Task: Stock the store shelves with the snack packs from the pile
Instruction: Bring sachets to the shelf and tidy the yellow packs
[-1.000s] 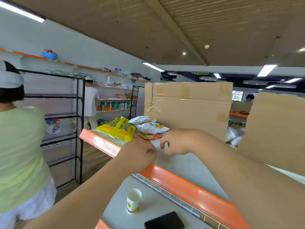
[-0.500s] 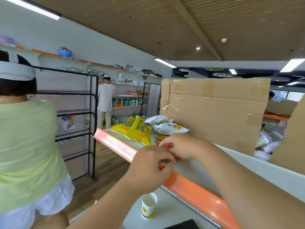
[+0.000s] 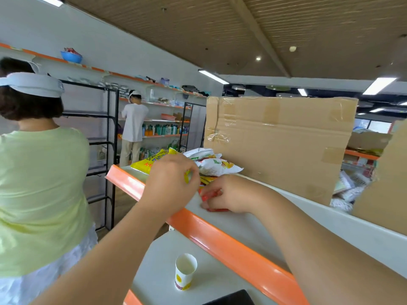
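Reached left hand up to the glossy yellow pack, fingers curled (hold unclear); pinches a flat red packet with right hand near the shelf and its smooth orange front edge.

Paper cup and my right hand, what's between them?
The upper shelf's orange front rail crosses between paper cup and right hand, in the head view.

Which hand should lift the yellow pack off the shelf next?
Left, probably. The left hand sits at the yellow pack, curled by its near edge, though a grip isn't clear. The right hand is busy, pinching a red pack on the shelf.
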The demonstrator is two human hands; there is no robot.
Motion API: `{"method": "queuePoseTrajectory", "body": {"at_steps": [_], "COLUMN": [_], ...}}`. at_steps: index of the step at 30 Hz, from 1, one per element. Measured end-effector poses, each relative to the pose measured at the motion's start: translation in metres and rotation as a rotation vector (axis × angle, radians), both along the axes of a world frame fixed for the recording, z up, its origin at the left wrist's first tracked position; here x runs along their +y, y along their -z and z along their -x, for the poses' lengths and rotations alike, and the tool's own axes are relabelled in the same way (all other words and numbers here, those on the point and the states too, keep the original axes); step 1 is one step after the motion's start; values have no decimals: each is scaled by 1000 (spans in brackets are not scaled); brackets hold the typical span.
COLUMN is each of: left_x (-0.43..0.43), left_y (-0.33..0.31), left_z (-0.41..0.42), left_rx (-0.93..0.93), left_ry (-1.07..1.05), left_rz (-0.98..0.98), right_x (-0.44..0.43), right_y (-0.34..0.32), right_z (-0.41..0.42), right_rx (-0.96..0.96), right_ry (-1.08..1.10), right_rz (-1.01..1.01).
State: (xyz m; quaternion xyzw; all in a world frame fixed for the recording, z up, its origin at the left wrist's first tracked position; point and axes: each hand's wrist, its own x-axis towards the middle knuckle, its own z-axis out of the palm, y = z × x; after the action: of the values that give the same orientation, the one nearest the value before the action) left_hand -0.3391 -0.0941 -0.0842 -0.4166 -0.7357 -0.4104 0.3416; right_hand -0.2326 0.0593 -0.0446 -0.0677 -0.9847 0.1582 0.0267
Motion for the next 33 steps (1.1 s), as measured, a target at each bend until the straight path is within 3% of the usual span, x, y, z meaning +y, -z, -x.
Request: {"method": "queuePoseTrajectory", "body": {"at_steps": [3, 7, 13, 16, 23, 29, 33], "left_x": [3, 7, 6, 3, -3, 0, 1], "left_y": [-9, -6, 2, 7, 15, 15, 3], "left_z": [19, 26, 22, 13, -22, -62, -71], "left_rx": [-18, -311, -422, -423, -282, -211, -434], "left_ry": [-244, -244, -150, -120, -58, 175, 365], "left_rz": [103, 373, 278, 254, 226, 244, 205], "right_x": [-1, 0, 5, 9, 23, 33, 29], "right_y": [-4, -6, -15, -20, -25, -36, -28], "right_z": [-1, -1, -6, -4, -8, -15, -15], "right_rx": [2, 26, -7, 114, 275, 589, 594], "right_ry": [37, 74, 105, 184, 318, 424, 395], "right_rz": [15, -109, 47, 133, -17, 171, 376]}}
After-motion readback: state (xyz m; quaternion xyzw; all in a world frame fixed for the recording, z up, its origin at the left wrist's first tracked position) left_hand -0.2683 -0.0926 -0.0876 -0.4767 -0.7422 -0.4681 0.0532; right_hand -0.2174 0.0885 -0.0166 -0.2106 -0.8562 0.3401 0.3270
